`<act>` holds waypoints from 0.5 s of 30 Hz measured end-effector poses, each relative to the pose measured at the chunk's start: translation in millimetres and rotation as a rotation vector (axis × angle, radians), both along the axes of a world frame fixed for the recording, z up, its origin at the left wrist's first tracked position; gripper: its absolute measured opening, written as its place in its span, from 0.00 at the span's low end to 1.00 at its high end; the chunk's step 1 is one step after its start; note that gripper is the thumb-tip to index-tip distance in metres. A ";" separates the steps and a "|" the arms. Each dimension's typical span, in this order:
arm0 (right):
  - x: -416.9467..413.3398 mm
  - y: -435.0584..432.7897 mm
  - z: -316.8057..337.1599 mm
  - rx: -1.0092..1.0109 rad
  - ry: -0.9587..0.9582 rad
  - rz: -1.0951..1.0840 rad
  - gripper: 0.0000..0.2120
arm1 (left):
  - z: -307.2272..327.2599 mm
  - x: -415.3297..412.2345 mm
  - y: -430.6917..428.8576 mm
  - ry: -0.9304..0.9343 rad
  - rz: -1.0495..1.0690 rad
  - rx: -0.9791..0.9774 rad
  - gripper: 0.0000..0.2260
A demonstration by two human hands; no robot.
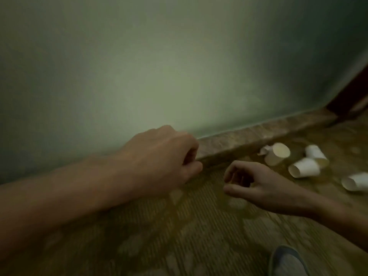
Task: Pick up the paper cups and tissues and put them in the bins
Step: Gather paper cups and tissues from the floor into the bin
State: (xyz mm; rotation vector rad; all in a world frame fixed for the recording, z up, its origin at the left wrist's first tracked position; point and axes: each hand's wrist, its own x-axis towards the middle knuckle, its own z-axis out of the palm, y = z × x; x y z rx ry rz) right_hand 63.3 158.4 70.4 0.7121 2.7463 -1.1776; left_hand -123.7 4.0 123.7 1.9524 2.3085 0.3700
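Left hand [165, 156] curled, nothing seen inside; right hand [253, 182] loosely cupped, empty, prob. pre-shaped for paper cups [304, 168] lying on floor [179, 236] nearby.

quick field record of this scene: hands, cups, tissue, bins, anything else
left hand: fingers curled, nothing seen in it
right hand: loosely curled, empty, to the left of the cups
paper cups: four, on their sides on the floor, at right; one cut by the frame edge
tissue: crumpled, by the skirting, beside a cup
bins: none in view
shoe: bottom edge
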 end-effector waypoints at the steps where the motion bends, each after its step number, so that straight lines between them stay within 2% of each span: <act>1: 20.2 17.1 -14.6 -0.003 0.016 -0.069 0.08 | -15.0 12.9 28.5 -0.017 -0.025 -0.004 0.13; 10: 133.6 165.6 -116.2 0.060 0.025 -0.509 0.10 | -128.9 108.6 220.8 -0.183 -0.048 -0.147 0.06; 15: 152.5 235.4 -147.7 0.089 0.023 -0.582 0.17 | -167.1 142.9 302.5 -0.256 -0.026 -0.204 0.12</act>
